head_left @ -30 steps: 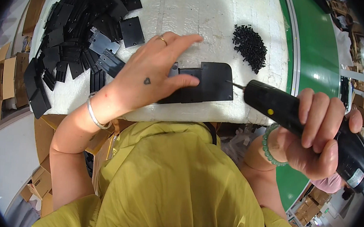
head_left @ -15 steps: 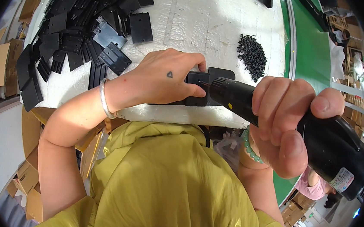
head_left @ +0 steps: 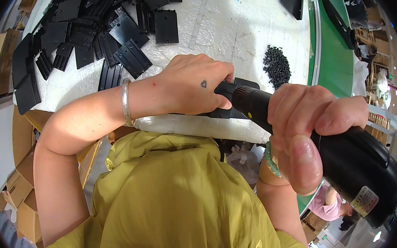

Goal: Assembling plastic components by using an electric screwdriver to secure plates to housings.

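My right hand (head_left: 310,119) is wrapped around a black electric screwdriver (head_left: 357,168), its narrow front end pointing left. The screwdriver's nose sits right by my left fingertips, over a flat black plastic part (head_left: 235,114) at the table's near edge. My left hand (head_left: 192,83) grips that part between thumb and fingers, covering much of it. The screwdriver hides more of the part and its bit, so I cannot tell whether the bit touches a screw.
Black plastic plates (head_left: 117,27) are heaped at the far left of the white-covered table (head_left: 216,26). A pile of small black screws (head_left: 277,67) lies to the right. Beyond is a green surface (head_left: 332,55); cardboard boxes (head_left: 22,193) stand lower left. Another person (head_left: 327,205) is at lower right.
The view has shifted slightly. The screwdriver and my right hand have moved a little left against the table, bringing the nose closer to my left fingers. Both grips stay the same.
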Demonstrator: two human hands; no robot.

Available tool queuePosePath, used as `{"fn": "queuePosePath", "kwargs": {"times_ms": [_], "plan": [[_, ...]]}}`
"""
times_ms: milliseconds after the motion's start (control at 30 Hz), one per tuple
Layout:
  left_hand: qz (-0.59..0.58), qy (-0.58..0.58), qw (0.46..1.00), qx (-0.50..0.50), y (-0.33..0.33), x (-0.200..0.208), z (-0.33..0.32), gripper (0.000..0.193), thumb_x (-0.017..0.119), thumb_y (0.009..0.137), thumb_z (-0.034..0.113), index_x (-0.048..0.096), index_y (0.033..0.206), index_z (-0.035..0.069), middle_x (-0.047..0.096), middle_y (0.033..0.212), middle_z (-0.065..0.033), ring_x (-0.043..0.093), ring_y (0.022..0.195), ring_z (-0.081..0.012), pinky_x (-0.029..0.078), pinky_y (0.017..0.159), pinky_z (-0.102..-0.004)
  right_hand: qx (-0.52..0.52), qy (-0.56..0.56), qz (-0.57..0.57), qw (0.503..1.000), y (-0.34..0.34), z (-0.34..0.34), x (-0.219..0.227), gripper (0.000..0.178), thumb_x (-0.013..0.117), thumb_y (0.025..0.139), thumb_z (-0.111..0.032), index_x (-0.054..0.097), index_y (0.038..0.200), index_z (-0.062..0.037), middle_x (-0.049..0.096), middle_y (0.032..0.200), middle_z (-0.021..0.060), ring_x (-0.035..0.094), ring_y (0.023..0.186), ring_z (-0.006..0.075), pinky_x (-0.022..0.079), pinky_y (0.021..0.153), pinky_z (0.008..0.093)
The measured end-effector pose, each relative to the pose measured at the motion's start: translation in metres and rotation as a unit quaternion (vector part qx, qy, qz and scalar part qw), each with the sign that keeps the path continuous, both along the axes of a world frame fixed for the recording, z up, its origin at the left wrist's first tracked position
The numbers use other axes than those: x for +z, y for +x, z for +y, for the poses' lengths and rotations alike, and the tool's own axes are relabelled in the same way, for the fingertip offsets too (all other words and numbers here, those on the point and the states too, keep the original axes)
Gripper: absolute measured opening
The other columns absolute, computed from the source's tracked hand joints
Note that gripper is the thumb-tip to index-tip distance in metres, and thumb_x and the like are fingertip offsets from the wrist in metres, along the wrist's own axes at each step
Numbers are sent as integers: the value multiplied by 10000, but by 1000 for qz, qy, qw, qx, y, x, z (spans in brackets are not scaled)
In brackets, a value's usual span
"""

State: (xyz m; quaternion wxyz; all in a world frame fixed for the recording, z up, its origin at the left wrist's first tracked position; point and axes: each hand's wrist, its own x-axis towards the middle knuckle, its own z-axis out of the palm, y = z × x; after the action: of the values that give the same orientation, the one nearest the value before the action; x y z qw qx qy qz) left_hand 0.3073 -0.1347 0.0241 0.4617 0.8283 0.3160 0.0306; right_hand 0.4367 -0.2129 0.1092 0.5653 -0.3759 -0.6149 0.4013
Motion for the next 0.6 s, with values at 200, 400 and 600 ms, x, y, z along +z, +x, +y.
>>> {"fn": "queuePosePath", "kwargs": {"times_ms": [200, 400, 600], "plan": [[-6, -5, 1000, -3, -3, 0, 1, 334, 677, 727, 279, 587, 944, 42, 635, 808, -135, 607, 845, -312, 446, 741, -408, 24, 23, -1, 999, -1, 1, -3, 292, 558, 709, -42, 387, 938, -100, 439, 605, -3, 395, 476, 101, 339, 521, 267], [-18, 13, 1000, 6, -4, -9, -2, 345, 676, 717, 269, 579, 959, 44, 629, 802, -148, 602, 825, -328, 444, 730, -414, 28, 35, 21, 999, -1, 7, -8, 306, 537, 742, -62, 411, 1019, -92, 429, 602, -13, 391, 471, 89, 335, 526, 262], [-24, 22, 999, -4, -2, -11, -1, 344, 684, 702, 247, 572, 961, 51, 619, 766, -145, 597, 793, -333, 441, 701, -424, 36, 48, -1, 998, -3, 8, -7, 253, 527, 746, -63, 400, 962, -102, 418, 598, -23, 400, 461, 86, 338, 518, 259]]}}
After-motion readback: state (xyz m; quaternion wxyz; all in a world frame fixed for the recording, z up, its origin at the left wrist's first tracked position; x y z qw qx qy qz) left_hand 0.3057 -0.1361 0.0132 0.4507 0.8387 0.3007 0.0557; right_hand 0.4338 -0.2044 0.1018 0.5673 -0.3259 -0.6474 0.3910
